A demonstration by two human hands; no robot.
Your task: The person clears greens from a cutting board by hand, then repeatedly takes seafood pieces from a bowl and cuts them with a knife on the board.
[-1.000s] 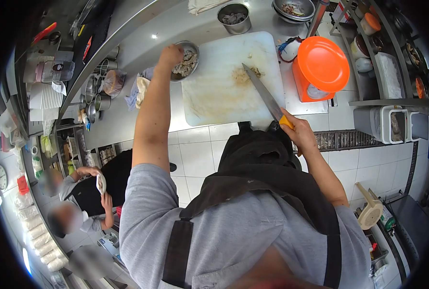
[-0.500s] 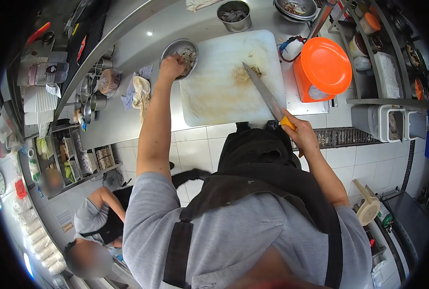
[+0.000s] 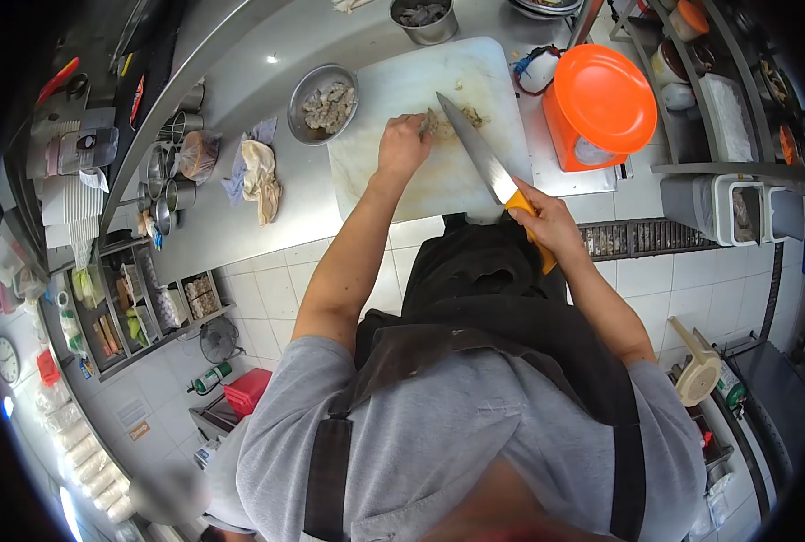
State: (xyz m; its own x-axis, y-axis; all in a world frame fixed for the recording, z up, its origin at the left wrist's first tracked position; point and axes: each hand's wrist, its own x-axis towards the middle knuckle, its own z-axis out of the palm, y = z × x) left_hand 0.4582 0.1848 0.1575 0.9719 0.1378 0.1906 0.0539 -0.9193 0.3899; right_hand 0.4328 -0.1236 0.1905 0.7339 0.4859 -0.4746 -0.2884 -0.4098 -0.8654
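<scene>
My left hand (image 3: 403,144) is over the white cutting board (image 3: 375,185), its fingers closed around a small pale piece of food (image 3: 428,125), possibly shrimp. In my right hand (image 3: 549,219) is the yellow handle of a chef's knife (image 3: 479,149). Its long blade points away from me across the board, the tip beside some chopped pale bits (image 3: 464,120). Left of the board stands a metal bowl (image 3: 297,131) holding more pale, shrimp-like pieces (image 3: 328,108). Beyond the far edge is a metal pot (image 3: 434,34) with greyish pieces inside.
An orange lidded bucket (image 3: 601,108) stands right of the board. Crumpled cloths (image 3: 260,181) lie on the steel counter (image 3: 213,239) to the left. Shelves with containers (image 3: 723,117) rise at the right. Another person (image 3: 231,465) is at the lower left, partly hidden by my arm.
My left hand has come out of the bowl and moved right onto the board with a small piece. The knife has shifted slightly left. The other person has moved lower, mostly out of view.
</scene>
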